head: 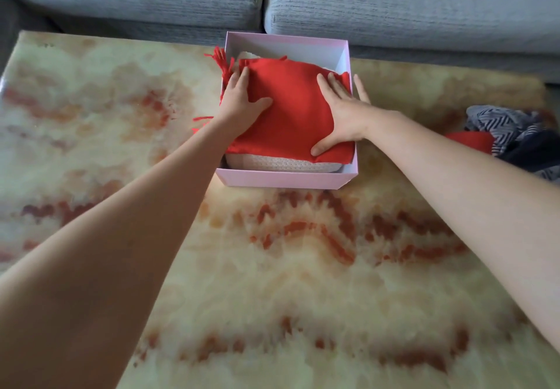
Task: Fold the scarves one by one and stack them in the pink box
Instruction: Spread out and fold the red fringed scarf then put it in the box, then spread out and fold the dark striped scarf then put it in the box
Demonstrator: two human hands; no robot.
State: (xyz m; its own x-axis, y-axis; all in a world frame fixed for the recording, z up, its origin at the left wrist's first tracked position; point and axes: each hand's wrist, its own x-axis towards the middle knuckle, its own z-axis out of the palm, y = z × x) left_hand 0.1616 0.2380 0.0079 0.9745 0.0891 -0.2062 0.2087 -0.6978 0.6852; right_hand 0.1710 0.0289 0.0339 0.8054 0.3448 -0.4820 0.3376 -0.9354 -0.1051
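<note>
A pink box (281,180) stands at the far middle of the table. Inside it a folded red scarf (292,109) lies on top of a pale pink folded scarf (281,164). Red fringe (221,61) hangs over the box's left wall. My left hand (242,97) presses flat on the red scarf's left edge. My right hand (342,112) presses flat on its right side, with one finger outside the box's right wall. At the table's right edge lies a heap of unfolded scarves (509,134), one navy and white zigzag, one red.
The table (272,282) has a glossy cream and rust marbled top. A grey sofa (394,0) runs along its far side, close behind the box.
</note>
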